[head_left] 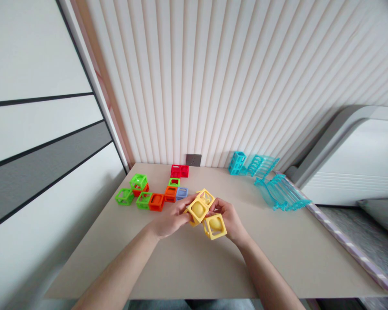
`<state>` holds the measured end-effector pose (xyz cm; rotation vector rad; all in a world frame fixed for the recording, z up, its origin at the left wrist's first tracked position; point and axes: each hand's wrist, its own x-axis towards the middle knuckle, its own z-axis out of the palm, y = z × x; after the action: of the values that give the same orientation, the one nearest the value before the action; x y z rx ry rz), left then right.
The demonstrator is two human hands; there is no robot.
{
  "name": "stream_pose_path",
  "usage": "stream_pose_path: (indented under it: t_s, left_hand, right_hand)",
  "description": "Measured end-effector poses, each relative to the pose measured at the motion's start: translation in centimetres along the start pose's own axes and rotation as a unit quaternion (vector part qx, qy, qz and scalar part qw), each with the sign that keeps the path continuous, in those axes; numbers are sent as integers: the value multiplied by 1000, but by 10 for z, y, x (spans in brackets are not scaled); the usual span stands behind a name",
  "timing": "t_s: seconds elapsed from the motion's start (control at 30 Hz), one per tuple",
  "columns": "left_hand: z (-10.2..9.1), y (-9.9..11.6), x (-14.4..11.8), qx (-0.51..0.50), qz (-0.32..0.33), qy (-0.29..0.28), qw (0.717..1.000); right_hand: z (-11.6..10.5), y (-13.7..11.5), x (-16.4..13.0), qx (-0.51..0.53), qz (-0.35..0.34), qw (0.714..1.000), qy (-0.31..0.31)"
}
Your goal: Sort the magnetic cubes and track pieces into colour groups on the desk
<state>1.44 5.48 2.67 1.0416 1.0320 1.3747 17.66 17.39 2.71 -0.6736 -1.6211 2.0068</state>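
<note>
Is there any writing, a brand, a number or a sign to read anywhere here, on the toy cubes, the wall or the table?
None: no word, number or brand can be read.
Yellow cubes in the left hand and right hand: plain.
Coloured cubes on the table: plain.
Turquoise pieces: no marking shows.
Grey wall plate: too small to tell.

Yellow cubes [204, 213]; turquoise rails [280, 191]; beige table [187, 262].

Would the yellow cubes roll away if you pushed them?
Probably not: the yellow cubes have flat faces and square corners, so they would likely slide. Their open frames suggest they are light. Both hands, left hand and right hand, grip them easily.
</note>
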Motion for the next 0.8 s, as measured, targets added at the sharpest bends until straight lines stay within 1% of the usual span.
stream_pose_path:
  t_s: [0.1,0.2,0.3,0.4,0.47,0.53,0.57,0.63,0.67,0.73,0.8]
  left_hand:
    - [-1,-3,2,-9,0,15,1000]
    - [0,-5,7,-54,0,40,998]
    - [3,-6,11,-91,12,60,994]
    - [6,-9,13,-91,23,93,991]
    - [7,-14,14,-51,37,136,989]
    - [9,-19,15,28,56,179,982]
    - [9,-21,15,76,65,191,977]
    - [10,-23,15,162,81,183,966]
    - [11,-24,14,193,86,169,963]
    - [11,-24,12,228,87,139,960]
    - [10,-23,10,235,74,121,961]
  right_hand:
    - [0,0,0,7,0,1000,-3]
    - [-5,-2,0,0,-4,1000,-7]
    - [-9,-1,1,-15,-13,1000,6]
    - [-7,6,4,-25,-16,999,26]
    - [-3,13,7,-52,-34,997,41]
    - [1,20,10,-93,-61,992,67]
    - [2,22,12,-109,-69,988,80]
    - [4,24,15,-116,-68,988,82]
    - [4,23,15,-109,-59,990,67]
    - [3,20,14,-85,-34,996,22]
    - [3,16,12,-62,-12,998,-11]
